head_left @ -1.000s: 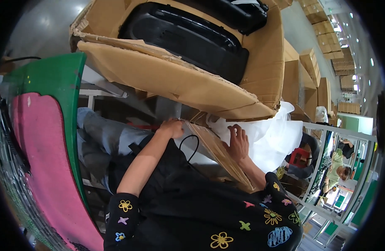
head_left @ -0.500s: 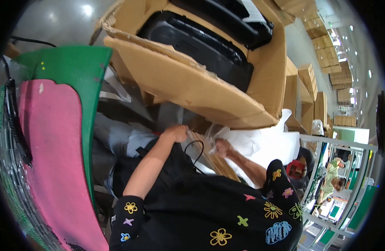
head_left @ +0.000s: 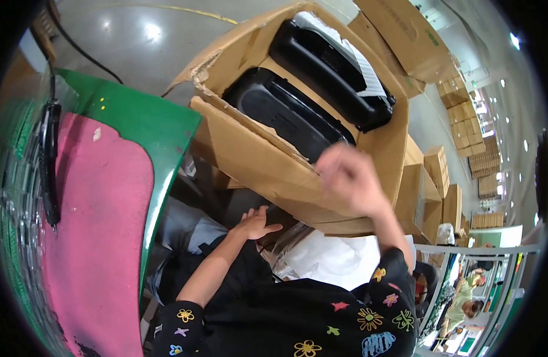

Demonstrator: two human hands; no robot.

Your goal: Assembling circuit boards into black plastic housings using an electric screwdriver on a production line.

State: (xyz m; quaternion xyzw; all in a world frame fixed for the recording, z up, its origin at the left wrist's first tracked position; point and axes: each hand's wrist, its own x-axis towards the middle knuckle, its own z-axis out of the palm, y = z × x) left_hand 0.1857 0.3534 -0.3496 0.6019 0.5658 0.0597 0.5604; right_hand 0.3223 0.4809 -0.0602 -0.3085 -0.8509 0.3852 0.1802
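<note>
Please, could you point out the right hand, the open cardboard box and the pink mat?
Right hand (head_left: 352, 180): head view, on the middle of the blurred hand.
Open cardboard box (head_left: 265, 169): head view, on its near outer side.
Pink mat (head_left: 101, 238): head view, on the middle of its surface.

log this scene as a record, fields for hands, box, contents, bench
left hand: open, nothing visible in it
right hand: blurred, overlapping the near wall of the box in view; grip unclear
box: cardboard, open-topped, rim torn
contents: two black plastic parts, white padding on the farther
bench: green, with pink mat
</note>
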